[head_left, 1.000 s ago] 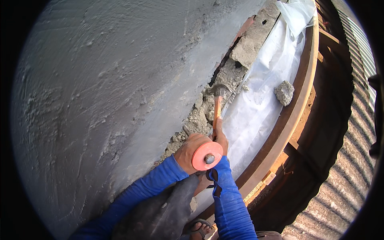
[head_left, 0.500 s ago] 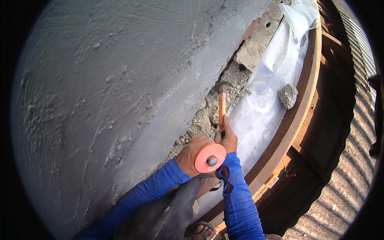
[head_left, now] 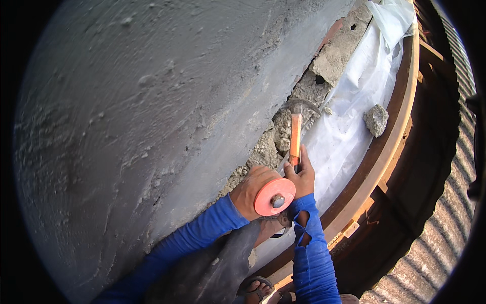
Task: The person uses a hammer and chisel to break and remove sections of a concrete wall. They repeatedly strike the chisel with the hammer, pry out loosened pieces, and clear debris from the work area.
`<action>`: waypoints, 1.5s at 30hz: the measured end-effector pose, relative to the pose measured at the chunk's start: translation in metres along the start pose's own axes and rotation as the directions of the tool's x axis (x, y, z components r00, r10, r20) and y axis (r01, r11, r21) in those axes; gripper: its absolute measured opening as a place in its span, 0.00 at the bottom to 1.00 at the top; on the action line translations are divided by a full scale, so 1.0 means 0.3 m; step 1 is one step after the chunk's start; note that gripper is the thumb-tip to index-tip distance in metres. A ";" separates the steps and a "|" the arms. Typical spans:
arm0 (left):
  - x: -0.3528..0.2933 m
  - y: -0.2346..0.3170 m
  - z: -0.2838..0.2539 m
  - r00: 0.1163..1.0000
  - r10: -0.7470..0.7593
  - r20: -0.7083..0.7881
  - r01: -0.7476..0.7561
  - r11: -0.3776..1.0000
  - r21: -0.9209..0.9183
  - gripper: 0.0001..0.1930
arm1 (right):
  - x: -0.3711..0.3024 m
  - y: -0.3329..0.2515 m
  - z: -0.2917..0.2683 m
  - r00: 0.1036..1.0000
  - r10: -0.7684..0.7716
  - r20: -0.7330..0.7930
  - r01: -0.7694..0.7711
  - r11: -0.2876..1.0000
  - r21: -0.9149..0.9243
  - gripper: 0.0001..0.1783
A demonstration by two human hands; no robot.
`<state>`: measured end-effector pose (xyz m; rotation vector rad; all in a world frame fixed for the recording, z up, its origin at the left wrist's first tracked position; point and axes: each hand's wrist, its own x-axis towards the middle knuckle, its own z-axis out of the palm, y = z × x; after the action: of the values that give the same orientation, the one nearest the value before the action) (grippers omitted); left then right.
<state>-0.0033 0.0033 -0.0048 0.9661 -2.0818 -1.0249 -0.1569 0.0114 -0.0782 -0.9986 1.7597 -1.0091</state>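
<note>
Right hand [head_left: 299, 178] fingers grip the orange-handled hammer [head_left: 295, 138]; left hand [head_left: 251, 188] – closed on the orange-guarded chisel [head_left: 274, 197].

Rough, matt grey plaster wall [head_left: 152, 101]; crumbly mortar rubble [head_left: 273, 147]; hammer [head_left: 295, 137] with orange wooden handle and metal head; glossy white plastic sheet [head_left: 354, 126]; smooth wooden plank [head_left: 400, 116].

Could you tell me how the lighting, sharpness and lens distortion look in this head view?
In the head view, daylight is soft and even, with no glare; the grey plastered wall shows only mild shading. The fisheye bends the wooden edge into a curve and blackens the corners. The hammer in the right hand and the left hand look reasonably sharp.
</note>
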 end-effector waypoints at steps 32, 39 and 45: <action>0.001 0.025 0.011 0.988 -0.037 0.152 0.053 0.993 -0.106 0.16 | 0.207 -0.013 0.059 0.943 -0.317 -0.097 0.267 0.901 -0.342 0.18; 0.003 0.021 -0.003 0.991 -0.031 0.130 0.044 0.994 -0.096 0.16 | 0.260 -0.045 0.067 0.930 -0.339 -0.141 0.287 0.911 -0.295 0.21; 0.002 0.021 0.011 0.992 -0.026 0.127 0.038 0.995 -0.092 0.17 | 0.070 0.137 -0.247 0.928 -0.009 -0.373 -0.237 0.758 -0.608 0.21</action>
<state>-0.0082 0.0067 -0.0009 0.9111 -2.1040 -1.2173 -0.2408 0.0239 -0.0983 -1.1400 2.5437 -0.5036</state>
